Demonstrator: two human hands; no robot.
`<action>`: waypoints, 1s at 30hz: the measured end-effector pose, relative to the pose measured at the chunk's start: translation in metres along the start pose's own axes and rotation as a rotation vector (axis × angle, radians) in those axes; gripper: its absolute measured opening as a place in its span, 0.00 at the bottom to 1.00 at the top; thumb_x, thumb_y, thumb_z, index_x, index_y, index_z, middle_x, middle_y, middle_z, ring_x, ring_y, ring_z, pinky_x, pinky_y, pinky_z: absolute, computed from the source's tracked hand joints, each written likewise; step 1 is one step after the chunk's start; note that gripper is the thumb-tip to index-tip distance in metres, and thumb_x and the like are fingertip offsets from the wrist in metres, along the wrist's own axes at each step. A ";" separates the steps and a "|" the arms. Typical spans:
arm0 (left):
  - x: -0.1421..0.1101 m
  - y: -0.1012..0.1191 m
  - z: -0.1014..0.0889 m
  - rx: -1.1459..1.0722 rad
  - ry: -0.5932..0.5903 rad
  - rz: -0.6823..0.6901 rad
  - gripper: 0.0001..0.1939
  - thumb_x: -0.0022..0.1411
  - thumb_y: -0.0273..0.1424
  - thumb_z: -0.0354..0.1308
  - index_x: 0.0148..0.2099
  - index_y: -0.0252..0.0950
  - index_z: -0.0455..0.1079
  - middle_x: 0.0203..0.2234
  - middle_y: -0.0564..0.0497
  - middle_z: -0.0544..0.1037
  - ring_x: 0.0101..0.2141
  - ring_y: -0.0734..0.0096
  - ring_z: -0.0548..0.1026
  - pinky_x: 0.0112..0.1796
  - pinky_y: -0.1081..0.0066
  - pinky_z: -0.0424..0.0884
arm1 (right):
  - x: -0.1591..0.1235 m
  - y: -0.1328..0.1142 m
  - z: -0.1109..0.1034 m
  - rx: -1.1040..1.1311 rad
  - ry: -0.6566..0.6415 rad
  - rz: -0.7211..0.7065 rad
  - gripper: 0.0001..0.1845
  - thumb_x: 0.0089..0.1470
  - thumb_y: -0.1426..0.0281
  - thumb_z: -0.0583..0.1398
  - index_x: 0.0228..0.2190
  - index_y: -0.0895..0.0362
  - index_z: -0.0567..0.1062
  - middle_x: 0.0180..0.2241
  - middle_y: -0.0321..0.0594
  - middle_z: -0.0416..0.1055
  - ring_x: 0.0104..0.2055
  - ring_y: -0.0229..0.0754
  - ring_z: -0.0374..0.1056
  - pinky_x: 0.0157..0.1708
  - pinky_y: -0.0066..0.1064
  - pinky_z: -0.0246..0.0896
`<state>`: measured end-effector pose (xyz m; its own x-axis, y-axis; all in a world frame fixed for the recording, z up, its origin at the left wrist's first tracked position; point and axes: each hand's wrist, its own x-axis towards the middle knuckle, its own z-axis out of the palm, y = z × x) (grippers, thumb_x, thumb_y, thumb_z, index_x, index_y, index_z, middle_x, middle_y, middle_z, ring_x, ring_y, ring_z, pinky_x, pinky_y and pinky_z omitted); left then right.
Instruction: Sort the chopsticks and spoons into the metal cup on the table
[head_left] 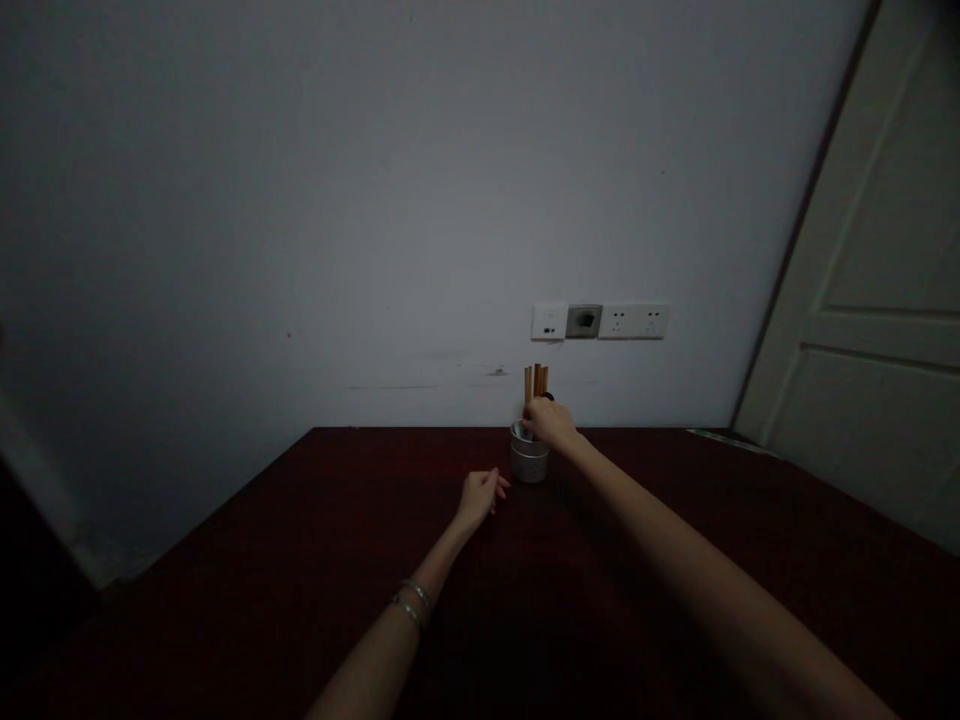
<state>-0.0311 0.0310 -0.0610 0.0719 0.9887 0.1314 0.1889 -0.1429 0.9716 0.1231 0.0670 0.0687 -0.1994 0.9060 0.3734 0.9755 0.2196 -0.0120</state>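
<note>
Table (420, 560): bare left of the left hand (480, 495). Obstacles: canister (529, 462) with upright sticks (537, 380), right forearm (675, 540) crossing the right half, wall (420, 200) behind.

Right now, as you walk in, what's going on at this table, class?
A person has their right hand at the rim of a metal utensil holder, against the wooden chopsticks standing in it; whether the fingers grip them is hard to tell. The left hand is loosely curled, just short of the holder and holding nothing visible. The holder stands upright on the dark red table, near the wall.
</note>
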 end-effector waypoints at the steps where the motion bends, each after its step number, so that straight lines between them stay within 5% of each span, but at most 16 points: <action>1: 0.000 0.000 0.000 0.002 0.002 -0.002 0.22 0.61 0.36 0.42 0.27 0.27 0.70 0.14 0.53 0.66 0.11 0.83 0.57 0.12 0.79 0.55 | 0.000 0.000 0.000 -0.002 -0.001 -0.001 0.13 0.50 0.66 0.56 0.36 0.58 0.75 0.40 0.49 0.70 0.40 0.48 0.68 0.35 0.33 0.60; 21: -0.001 -0.001 -0.001 0.013 -0.003 0.006 0.22 0.60 0.37 0.42 0.27 0.27 0.70 0.14 0.54 0.65 0.12 0.82 0.58 0.12 0.79 0.55 | -0.007 0.008 -0.017 0.048 0.049 -0.001 0.13 0.51 0.64 0.55 0.35 0.56 0.75 0.40 0.45 0.71 0.41 0.43 0.67 0.34 0.27 0.57; 30: 0.004 -0.013 -0.002 0.022 -0.019 0.063 0.22 0.59 0.39 0.42 0.27 0.28 0.69 0.14 0.54 0.65 0.11 0.82 0.58 0.13 0.78 0.56 | -0.063 0.034 -0.014 0.237 0.267 0.119 0.20 0.55 0.58 0.48 0.34 0.55 0.75 0.34 0.41 0.74 0.35 0.40 0.68 0.31 0.26 0.55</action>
<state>-0.0356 0.0367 -0.0726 0.1025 0.9767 0.1884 0.2048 -0.2060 0.9569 0.1703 0.0124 0.0578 -0.0238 0.8108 0.5848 0.9357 0.2240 -0.2724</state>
